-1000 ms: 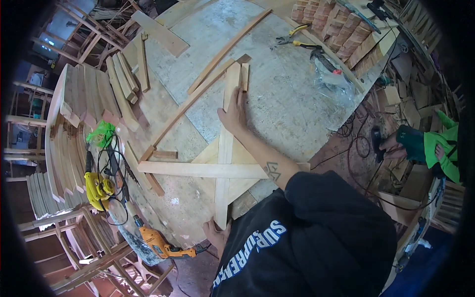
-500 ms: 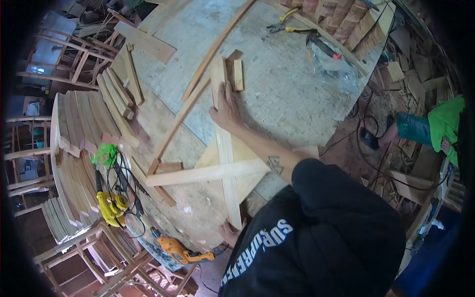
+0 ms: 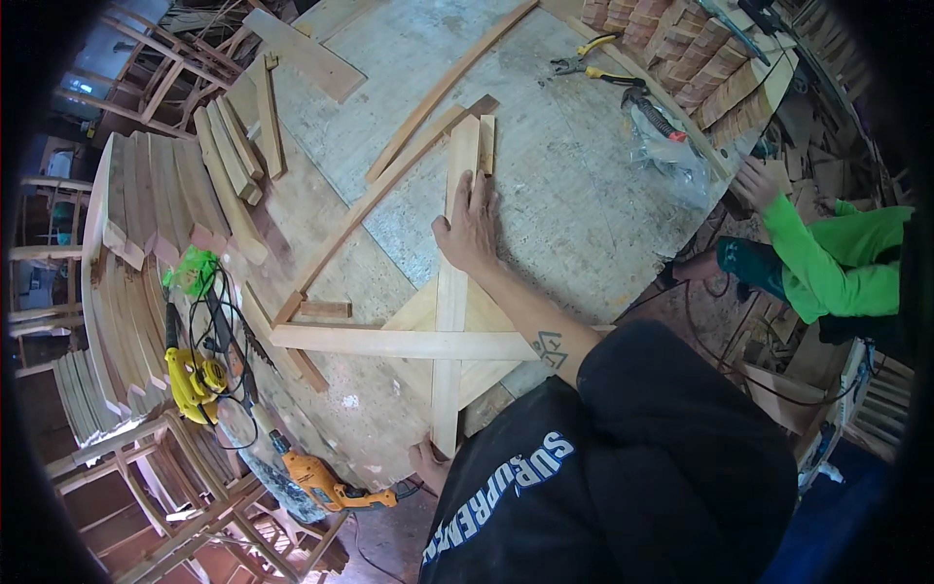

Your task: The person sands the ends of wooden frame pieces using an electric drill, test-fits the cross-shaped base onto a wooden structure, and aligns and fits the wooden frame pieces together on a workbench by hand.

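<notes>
My right hand (image 3: 471, 229) lies over a long pale wooden slat (image 3: 449, 302), thumb at its left edge and fingers stretched along its right side. My left hand (image 3: 428, 461) is at the slat's near end, fingers bent against it and partly hidden by my shirt. A second slat (image 3: 379, 342) crosses the first, forming a cross over a square, light wooden panel (image 3: 413, 316) set cornerwise. A short wooden block (image 3: 486, 146) stands beside the far end of the first slat. A long reddish strip (image 3: 360, 214) slants up from the crossing slat's left end.
An orange power drill (image 3: 321, 484), a yellow corded blower (image 3: 195, 384) and stacked curved boards (image 3: 146, 195) line the left side. Pliers (image 3: 589, 68) and a hammer (image 3: 652, 112) lie far right. A co-worker in a green sleeve (image 3: 798, 258) has a hand at the table's right edge.
The crossing slat now lies nearly level and the long slat nearly upright. Its far end has come against the short block. The co-worker's arm has reached to the table edge. The view has shifted.
</notes>
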Available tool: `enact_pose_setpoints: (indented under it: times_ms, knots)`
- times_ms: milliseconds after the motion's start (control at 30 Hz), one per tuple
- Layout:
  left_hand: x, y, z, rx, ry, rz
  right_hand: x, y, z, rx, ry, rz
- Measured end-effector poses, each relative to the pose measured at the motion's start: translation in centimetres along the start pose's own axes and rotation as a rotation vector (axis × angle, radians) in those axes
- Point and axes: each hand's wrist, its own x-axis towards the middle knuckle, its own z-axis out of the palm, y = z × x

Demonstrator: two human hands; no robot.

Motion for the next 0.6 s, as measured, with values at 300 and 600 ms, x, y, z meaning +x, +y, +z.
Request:
enact_pose_setpoints:
  times_ms: [300,600]
  knots:
    - [0.1,0.8,0.0,-0.022,-0.017,0.008,0.6,0.4,0.6,0.062,-0.019,-0.008]
    - [-0.6,-0.8,0.9,0.007,-0.009,0.015,0.5,0.5,0.0,0.316,-0.061,0.026]
